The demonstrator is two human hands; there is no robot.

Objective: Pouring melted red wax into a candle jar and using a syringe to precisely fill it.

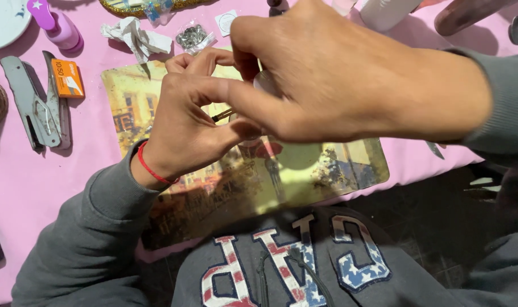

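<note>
Both hands meet above the picture mat (350, 165): left hand (185, 128) pinches a thin stick (223, 116), right hand (333, 85) grips a small pale object (264, 81), work mid-course.

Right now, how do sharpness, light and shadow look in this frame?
Head view: the right hand is close to the lens and soft with blur; the left hand and stapler look sharper. Sunlight falls on the pink cloth, throwing hard shadows; the lower right corner is dark.
</note>
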